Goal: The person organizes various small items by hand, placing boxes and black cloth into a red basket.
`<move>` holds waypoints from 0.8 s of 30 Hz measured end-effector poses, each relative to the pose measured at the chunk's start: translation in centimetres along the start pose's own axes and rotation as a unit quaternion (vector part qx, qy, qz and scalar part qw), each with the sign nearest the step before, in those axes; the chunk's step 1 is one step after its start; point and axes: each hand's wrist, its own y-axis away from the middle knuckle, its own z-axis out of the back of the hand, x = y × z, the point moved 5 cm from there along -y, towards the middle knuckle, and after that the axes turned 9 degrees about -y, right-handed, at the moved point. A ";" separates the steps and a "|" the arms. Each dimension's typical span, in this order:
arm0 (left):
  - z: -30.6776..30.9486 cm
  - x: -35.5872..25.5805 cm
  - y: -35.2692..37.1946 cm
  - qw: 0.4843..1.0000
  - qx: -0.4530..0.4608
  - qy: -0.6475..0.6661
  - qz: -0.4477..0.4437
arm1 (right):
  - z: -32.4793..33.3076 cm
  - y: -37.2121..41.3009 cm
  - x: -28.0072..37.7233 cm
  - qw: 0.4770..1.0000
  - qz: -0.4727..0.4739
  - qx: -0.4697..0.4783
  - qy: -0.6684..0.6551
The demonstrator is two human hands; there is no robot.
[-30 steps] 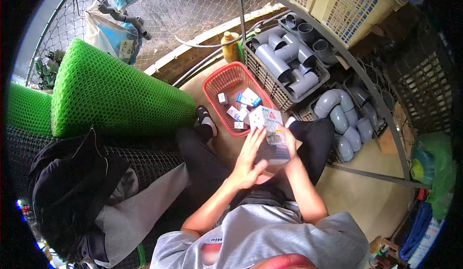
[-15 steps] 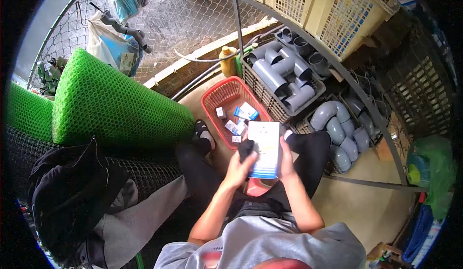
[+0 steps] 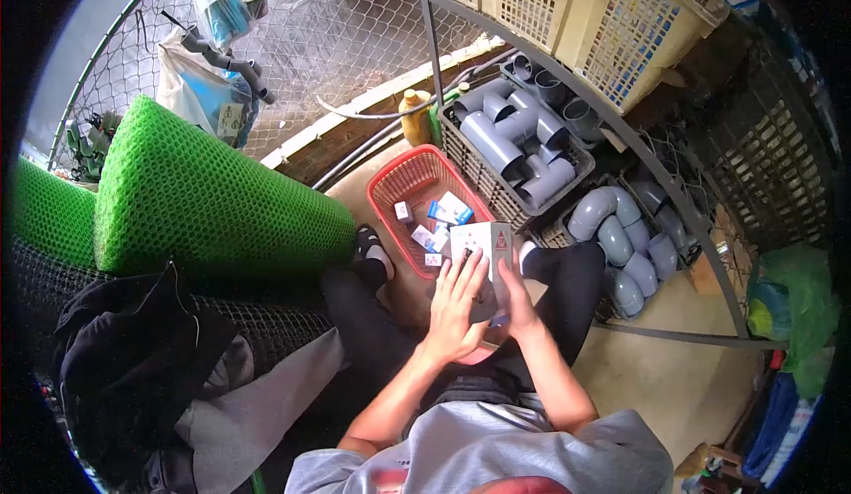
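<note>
A white box [image 3: 470,239] with small red triangle marks stands tilted between my two hands, above my lap. My left hand [image 3: 455,308] lies across its near face, fingers long and close together. Under that palm, by the thumb, shows part of a small black thing [image 3: 484,303], mostly covered; its kind I cannot tell. My right hand [image 3: 519,297] grips the box along its right side, fingers pointing up. Just beyond the box, a red plastic basket [image 3: 386,194] stands on the floor between my feet. Several small white-and-blue boxes [image 3: 450,209] lie loose inside it.
Grey pipe fittings fill a dark crate [image 3: 483,173] ahead on the right; more grey elbows [image 3: 614,228] sit nearer. Large cream crates [image 3: 567,15] rest on a metal rack above. A green mesh roll [image 3: 213,188] lies at left, with a black jacket [image 3: 124,343] nearby.
The box has turned, so its marked white side now shows instead of the blue-edged face. My left hand has moved from the box's left edge onto its face.
</note>
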 end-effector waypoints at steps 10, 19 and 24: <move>-2.6 2.8 -2.0 0.939 -0.078 0.309 0.129 | -0.1 0.2 1.6 0.981 0.161 0.025 0.107; -0.4 -0.9 0.0 0.982 0.060 0.177 -0.015 | 3.6 0.3 -2.6 0.984 -0.075 0.037 -0.155; 0.2 2.5 -2.0 0.915 0.010 0.383 0.128 | 1.8 1.5 -0.4 0.999 -0.015 0.031 0.010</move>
